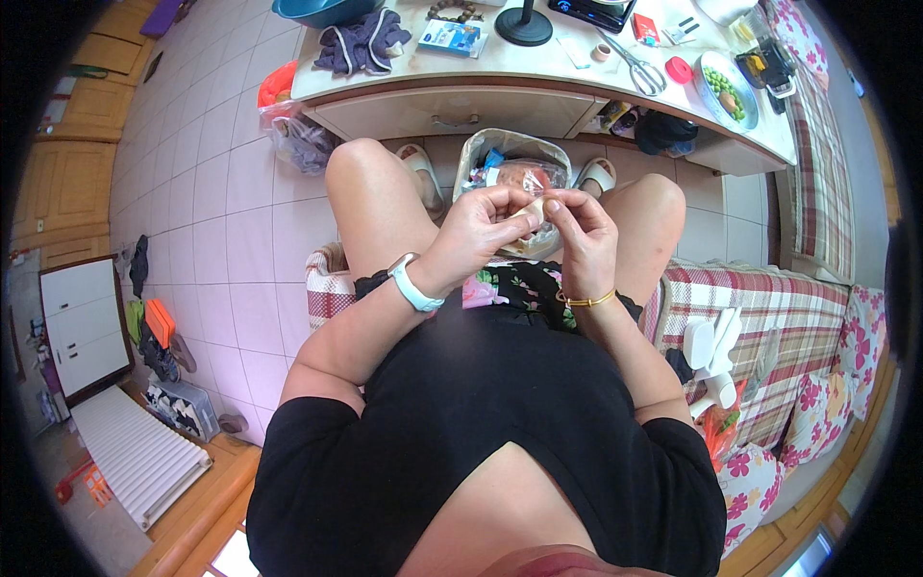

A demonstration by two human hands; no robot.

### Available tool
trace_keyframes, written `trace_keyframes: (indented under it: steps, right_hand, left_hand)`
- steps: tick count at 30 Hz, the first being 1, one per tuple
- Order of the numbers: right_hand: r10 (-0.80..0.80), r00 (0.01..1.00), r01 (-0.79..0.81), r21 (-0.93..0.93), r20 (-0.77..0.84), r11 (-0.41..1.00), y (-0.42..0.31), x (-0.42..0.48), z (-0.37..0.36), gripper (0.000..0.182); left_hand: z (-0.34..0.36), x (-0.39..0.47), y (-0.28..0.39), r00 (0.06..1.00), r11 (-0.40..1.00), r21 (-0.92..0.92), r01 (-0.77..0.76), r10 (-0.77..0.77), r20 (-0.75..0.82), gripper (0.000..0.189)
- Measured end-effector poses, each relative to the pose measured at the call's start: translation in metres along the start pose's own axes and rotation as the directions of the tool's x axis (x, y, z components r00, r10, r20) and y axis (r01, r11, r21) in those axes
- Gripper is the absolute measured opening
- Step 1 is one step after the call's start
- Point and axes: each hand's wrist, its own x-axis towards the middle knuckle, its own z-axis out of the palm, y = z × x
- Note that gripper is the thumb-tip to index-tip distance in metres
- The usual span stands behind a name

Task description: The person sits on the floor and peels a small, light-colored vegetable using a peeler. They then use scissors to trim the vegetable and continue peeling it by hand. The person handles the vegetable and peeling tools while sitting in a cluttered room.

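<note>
My left hand (pixel 490 223) and my right hand (pixel 588 227) meet over a lined waste bin (pixel 470 155) between my knees. Between the fingertips of both hands is a small pale piece (pixel 532 210); what it is cannot be told. My left wrist bears a watch with a light green strap, my right a gold-coloured bracelet. Inside the bin lie crumpled clear plastic packaging (pixel 519 173) and a blue scrap. On the table beyond, at the right, a bowl (pixel 705 101) holds green round pieces (pixel 721 85) and one brownish piece.
The table (pixel 433 76) carries a purple cloth (pixel 360 43), a blue box (pixel 451 37), a black stand base (pixel 523 27), scissors (pixel 645 76), a tape roll (pixel 601 52) and a red lid (pixel 678 70). Plastic bags (pixel 296 133) hang at its left. A plaid-covered sofa (pixel 764 303) is at my right.
</note>
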Motion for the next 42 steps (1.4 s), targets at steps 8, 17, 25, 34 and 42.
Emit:
trace_keyframes:
  steps: [8, 17, 25, 34, 42]
  right_hand:
    - [0.026, 1.0, -0.027, 0.009, 0.003, 1.0, -0.003, 0.003, -0.004, 0.013]
    - [-0.026, 0.999, 0.028, -0.066, 0.027, 0.997, -0.016, 0.009, -0.008, 0.012]
    - [-0.113, 0.992, 0.121, -0.205, 0.049, 0.971, -0.016, 0.011, -0.015, 0.008]
    - [-0.113, 0.988, 0.126, -0.134, 0.104, 0.983, -0.025, 0.008, -0.01, 0.004]
    - [-0.2, 0.954, 0.259, -0.274, 0.225, 0.926, -0.024, 0.01, -0.011, 0.006]
  left_hand:
    - [0.0, -0.002, 0.003, 0.999, 0.999, 0.021, 0.049, -0.05, 0.022, 0.021]
    - [-0.005, -0.004, 0.005, 0.997, 0.996, 0.063, 0.066, -0.069, 0.044, 0.019]
    - [-0.004, -0.006, 0.005, 0.984, 0.989, 0.1, 0.109, -0.122, 0.129, 0.017]
    - [0.0, -0.009, 0.014, 0.984, 0.995, 0.044, 0.095, -0.1, 0.147, 0.017]
    - [0.014, -0.007, 0.031, 0.925, 0.783, 0.502, -0.367, 0.366, 0.103, 0.01]
